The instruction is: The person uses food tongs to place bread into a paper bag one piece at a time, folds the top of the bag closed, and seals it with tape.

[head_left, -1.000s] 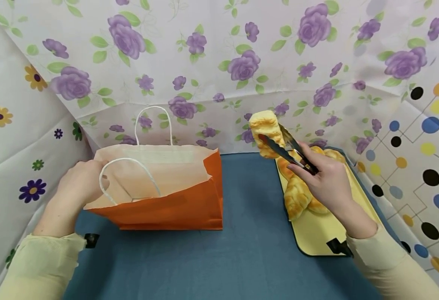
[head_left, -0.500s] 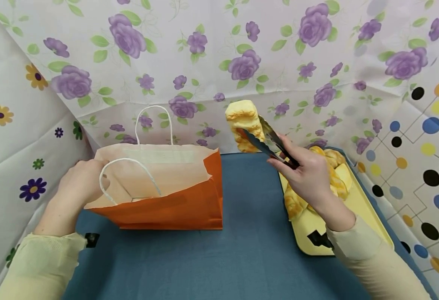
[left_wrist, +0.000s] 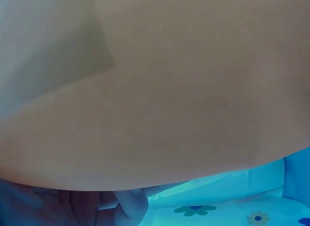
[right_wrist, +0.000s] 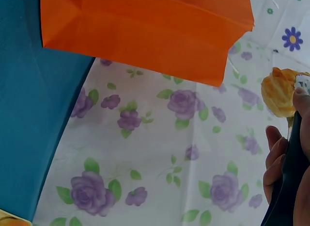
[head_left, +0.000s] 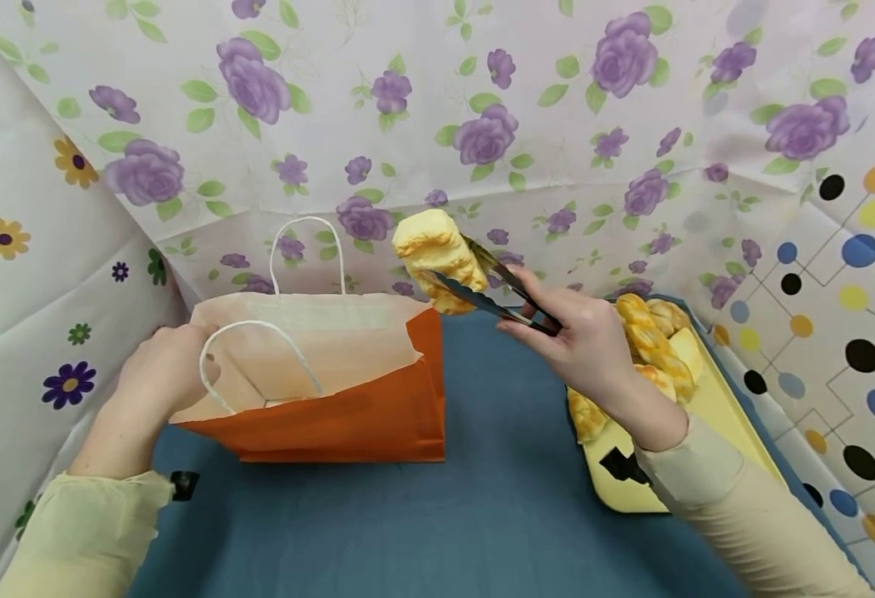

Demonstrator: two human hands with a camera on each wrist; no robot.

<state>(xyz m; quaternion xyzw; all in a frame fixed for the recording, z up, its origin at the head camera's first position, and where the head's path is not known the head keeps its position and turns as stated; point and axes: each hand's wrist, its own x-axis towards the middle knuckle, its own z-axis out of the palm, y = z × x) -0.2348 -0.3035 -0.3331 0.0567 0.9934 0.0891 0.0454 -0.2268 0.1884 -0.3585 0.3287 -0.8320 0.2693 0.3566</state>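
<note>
An orange paper bag (head_left: pixel 347 428) stands on the left with its mouth open and two white handles raised. My left hand (head_left: pixel 164 365) grips the bag's left rim beside the front handle; the bag's edge partly hides its fingers. My right hand (head_left: pixel 582 332) holds black-handled tongs (head_left: pixel 474 296), pinched on a thick golden loaf-shaped bread (head_left: pixel 433 249). This bread hangs in the air just beyond the bag's right edge, above rim height. The right wrist view also shows the bread (right_wrist: pixel 278 95) ahead of the fingers, with the bag (right_wrist: pixel 145 37) close by.
A yellow tray (head_left: pixel 624 486) on the right carries several breads (head_left: pixel 650 336), partly hidden by my right forearm. Blue cloth (head_left: pixel 422 531) covers the table. A floral curtain (head_left: pixel 422 100) rises right behind it, with patterned sheets on both sides.
My right hand has moved left from above the tray, carrying the bread in the tongs towards the bag. The left hand stays on the bag's rim.
</note>
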